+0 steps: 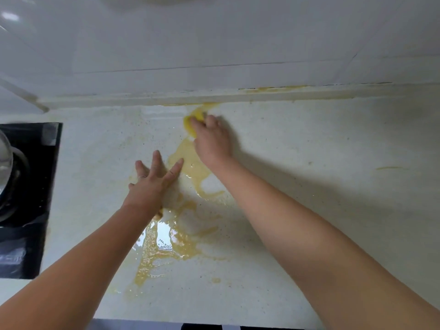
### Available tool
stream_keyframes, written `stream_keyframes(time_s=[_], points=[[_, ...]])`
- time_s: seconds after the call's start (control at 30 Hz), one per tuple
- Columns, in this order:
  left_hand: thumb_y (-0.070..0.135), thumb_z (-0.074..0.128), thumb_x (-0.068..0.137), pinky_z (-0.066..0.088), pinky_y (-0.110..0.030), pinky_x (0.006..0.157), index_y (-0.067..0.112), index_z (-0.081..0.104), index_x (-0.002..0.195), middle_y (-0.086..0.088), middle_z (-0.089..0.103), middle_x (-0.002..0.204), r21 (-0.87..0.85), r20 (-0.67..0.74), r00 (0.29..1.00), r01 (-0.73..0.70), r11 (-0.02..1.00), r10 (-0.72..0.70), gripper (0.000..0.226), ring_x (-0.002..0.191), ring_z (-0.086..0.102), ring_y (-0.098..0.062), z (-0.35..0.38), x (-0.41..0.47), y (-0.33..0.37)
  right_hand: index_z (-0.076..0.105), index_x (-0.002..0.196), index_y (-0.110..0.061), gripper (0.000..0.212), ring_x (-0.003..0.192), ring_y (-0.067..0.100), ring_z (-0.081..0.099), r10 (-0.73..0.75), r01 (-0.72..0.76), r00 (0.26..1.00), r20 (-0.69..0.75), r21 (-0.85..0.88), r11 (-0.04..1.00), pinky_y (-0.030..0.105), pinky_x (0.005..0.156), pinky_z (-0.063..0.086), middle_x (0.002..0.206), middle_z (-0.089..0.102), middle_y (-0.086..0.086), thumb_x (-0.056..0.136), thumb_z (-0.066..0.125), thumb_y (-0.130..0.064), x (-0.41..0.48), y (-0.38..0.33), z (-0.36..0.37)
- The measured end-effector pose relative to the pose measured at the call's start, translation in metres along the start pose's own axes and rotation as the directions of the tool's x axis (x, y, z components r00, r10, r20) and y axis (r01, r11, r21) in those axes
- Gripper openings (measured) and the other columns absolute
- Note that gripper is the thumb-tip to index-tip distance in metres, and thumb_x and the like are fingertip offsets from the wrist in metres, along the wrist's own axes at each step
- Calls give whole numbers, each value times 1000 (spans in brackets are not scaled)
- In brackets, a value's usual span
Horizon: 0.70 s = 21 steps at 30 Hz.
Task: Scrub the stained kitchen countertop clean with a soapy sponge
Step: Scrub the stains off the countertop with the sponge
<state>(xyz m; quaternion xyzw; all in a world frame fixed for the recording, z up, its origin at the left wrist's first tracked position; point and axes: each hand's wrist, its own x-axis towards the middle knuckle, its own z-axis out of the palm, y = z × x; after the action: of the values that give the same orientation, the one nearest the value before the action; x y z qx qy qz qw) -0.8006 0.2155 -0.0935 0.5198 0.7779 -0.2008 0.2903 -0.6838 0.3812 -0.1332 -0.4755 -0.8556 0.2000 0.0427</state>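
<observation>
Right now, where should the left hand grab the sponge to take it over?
Probably pinch the sponge's exposed yellow left edge, coming from the left: the right hand covers its near-right part, and the wall ledge crowds the far side.

The right hand (212, 141) grips the sponge (194, 120) on the countertop (309, 186), just before the back ledge (166, 99). From the grip, the spill (166, 246) trails nearer. The left hand (150, 184) lies flat nearer-left, and the stovetop (28, 198) is far left.
</observation>
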Motion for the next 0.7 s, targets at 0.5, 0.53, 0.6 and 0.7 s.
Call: stream_keyframes(time_s=[0.5,0.53,0.6,0.7], points=[[-11,93,53,41,-72,106,76,-25,138,5,-45,158,-31,-9,1000,-1,1000,1,168,152,-7,-49,2,3,-3,60,121,-24,28,86,18,57,511,-333,755,-411,431,839,37,77,46,101,59,0,96,48,-31,-3,101,-41],[-10,93,53,40,-72,107,76,-25,137,5,-46,157,-28,-8,1000,-3,1000,3,169,152,-8,-49,2,4,-3,60,119,-31,26,83,17,55,374,-266,837,-398,302,916,39,73,47,95,57,-4,94,52,-30,-6,86,-31],[-10,93,53,39,-72,108,77,-26,135,5,-46,157,-28,-2,1000,-4,1000,4,169,152,-11,-49,2,4,-3,58,130,-37,46,88,24,51,4,-3,960,-280,4,1000,39,73,46,100,55,1,87,60,-21,-14,54,-10],[-9,93,55,38,-71,109,77,-29,133,4,-47,157,-15,3,1000,-5,1000,5,169,152,-13,-48,0,5,-4,60,133,-30,55,89,32,53,-115,117,977,-181,-3,993,42,76,48,103,56,9,80,65,-14,-26,27,2]])
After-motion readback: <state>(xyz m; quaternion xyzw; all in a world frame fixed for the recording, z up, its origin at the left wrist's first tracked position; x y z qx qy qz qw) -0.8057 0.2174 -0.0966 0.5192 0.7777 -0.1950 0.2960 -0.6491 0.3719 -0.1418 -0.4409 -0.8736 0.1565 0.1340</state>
